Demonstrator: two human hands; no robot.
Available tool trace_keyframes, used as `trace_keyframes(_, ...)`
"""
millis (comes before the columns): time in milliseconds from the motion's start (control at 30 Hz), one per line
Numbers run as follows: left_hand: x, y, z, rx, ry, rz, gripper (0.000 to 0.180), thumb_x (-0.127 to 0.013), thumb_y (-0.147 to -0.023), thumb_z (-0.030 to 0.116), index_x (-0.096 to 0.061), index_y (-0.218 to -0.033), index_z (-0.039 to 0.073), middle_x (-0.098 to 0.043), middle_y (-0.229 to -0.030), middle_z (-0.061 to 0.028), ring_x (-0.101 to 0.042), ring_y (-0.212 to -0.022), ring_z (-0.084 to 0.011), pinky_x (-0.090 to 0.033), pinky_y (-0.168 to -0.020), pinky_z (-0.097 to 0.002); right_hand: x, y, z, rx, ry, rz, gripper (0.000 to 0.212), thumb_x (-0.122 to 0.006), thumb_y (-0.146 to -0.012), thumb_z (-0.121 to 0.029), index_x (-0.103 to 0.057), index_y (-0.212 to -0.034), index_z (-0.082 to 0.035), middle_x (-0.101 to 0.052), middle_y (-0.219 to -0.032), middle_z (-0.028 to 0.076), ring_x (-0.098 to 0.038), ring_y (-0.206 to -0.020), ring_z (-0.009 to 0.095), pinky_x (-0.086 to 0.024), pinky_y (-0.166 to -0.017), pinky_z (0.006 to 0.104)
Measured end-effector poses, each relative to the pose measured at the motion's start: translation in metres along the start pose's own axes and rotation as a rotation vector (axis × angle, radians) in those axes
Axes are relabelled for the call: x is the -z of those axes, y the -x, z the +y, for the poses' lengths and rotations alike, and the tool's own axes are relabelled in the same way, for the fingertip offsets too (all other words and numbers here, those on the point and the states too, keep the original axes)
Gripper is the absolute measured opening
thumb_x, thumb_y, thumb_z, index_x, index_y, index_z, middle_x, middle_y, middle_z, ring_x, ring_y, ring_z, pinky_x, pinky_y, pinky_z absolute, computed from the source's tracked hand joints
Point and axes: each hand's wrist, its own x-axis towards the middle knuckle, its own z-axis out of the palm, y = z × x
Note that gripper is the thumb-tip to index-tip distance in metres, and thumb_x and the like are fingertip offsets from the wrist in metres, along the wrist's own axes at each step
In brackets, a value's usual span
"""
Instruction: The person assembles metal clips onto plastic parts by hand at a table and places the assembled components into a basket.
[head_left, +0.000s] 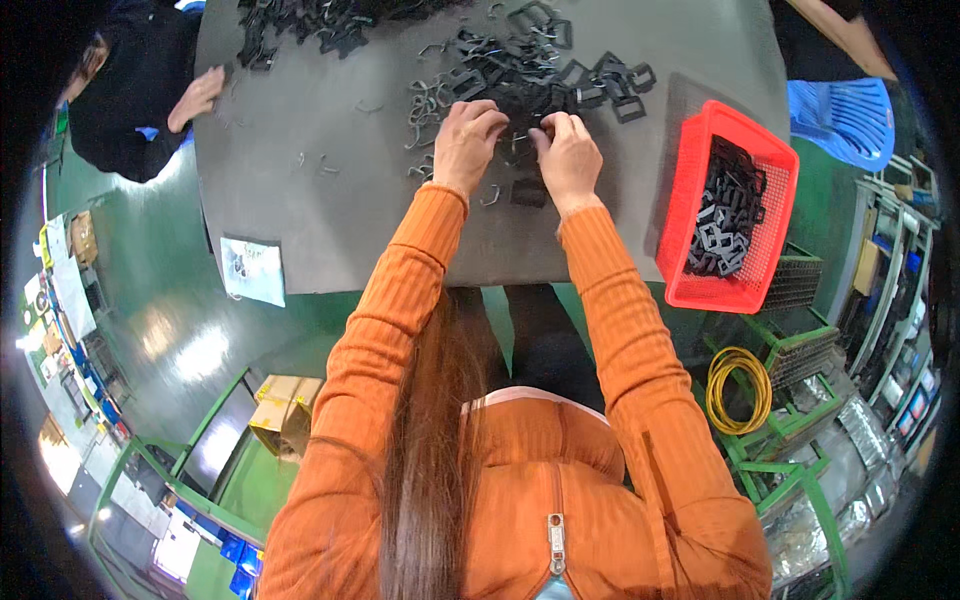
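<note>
My left hand (467, 142) and my right hand (570, 158) are close together over the grey table (310, 210). The fingers of both are bent into pinches. Small dark parts and a bit of metal show in the gap between them, but I cannot make out what either hand grips. Just beyond my fingertips lies a loose pile of black frame-shaped buckles (485, 75). Bent metal hooks (424, 108) are scattered left of my left hand. A flat black piece (528, 192) and a single hook (491, 196) rest below my hands.
A red plastic basket (687, 190) holding black buckles stands at the table's right edge. Another dark heap (340, 22) lies at the far left. A plastic bag (253, 270) sits at the near left corner. Another person's hand (198, 97) is at the left edge; a blue chair (842, 120) stands right.
</note>
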Motion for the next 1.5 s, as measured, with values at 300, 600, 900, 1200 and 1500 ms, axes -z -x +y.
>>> trace_keyframes(300, 0.087, 0.042, -0.062, 0.262, 0.012, 0.196, 0.009, -0.066, -0.08, 0.01, -0.07, -0.086, 0.006, -0.067, -0.085, -0.008, -0.064, -0.076, -0.0207, -0.05, -0.071, -0.0288, -0.031, 0.005, -0.074, 0.052, -0.204, -0.15, 0.012, -0.07, -0.076, -0.017, -0.064, -0.078, -0.007, -0.064, -0.077, 0.009, -0.064, -0.072, 0.027, -0.049, -0.064, 0.0374)
trace_keyframes(600, 0.122, 0.03, -0.041, 0.52, 0.215, 0.134, 0.015, -0.067, -0.081, 0.012, -0.062, -0.093, 0.003, -0.064, -0.072, -0.0109, -0.061, -0.063, -0.0195, -0.047, -0.06, -0.0307, -0.002, -0.011, -0.096, 0.022, -0.259, -0.249, 0.012, -0.068, -0.075, -0.008, -0.06, -0.083, -0.004, -0.065, -0.072, 0.009, -0.063, -0.065, 0.023, -0.048, -0.062, 0.0334)
trace_keyframes(900, 0.126, 0.015, -0.062, 0.738, 0.248, -0.146, 0.02, -0.059, -0.079, 0.011, -0.062, -0.096, 0.001, -0.066, -0.077, -0.0157, -0.065, -0.069, -0.0274, -0.05, -0.068, -0.0341, 0.014, -0.024, -0.06, -0.147, -0.24, -0.452, 0.012, -0.069, -0.074, -0.008, -0.064, -0.084, -0.004, -0.063, -0.069, 0.005, -0.06, -0.063, 0.014, -0.047, -0.063, 0.0281)
trace_keyframes(1200, 0.107, 0.028, -0.063, 0.29, -0.129, -0.073, 0.023, -0.07, -0.074, 0.017, -0.066, -0.096, 0.011, -0.059, -0.105, -0.008, -0.053, -0.099, -0.0282, -0.045, -0.086, -0.0389, 0.041, -0.032, -0.006, -0.995, -1.527, -0.567, 0.019, -0.063, -0.083, -0.004, -0.055, -0.099, -0.009, -0.052, -0.071, 0.001, -0.043, -0.052, 0.008, -0.034, -0.046, 0.0219)
trace_keyframes(1500, 0.103, 0.026, -0.021, 0.156, 0.015, -0.057, 0.011, -0.066, -0.079, 0.015, -0.063, -0.081, 0.006, -0.061, -0.08, -0.0071, -0.058, -0.079, -0.024, -0.047, -0.071, -0.034, 0.035, 0.018, 0.033, -0.298, -0.24, -0.204, 0.023, -0.069, -0.078, -0.014, -0.062, -0.099, -0.006, -0.063, -0.087, 0.006, -0.061, -0.076, 0.016, -0.049, -0.069, 0.0296)
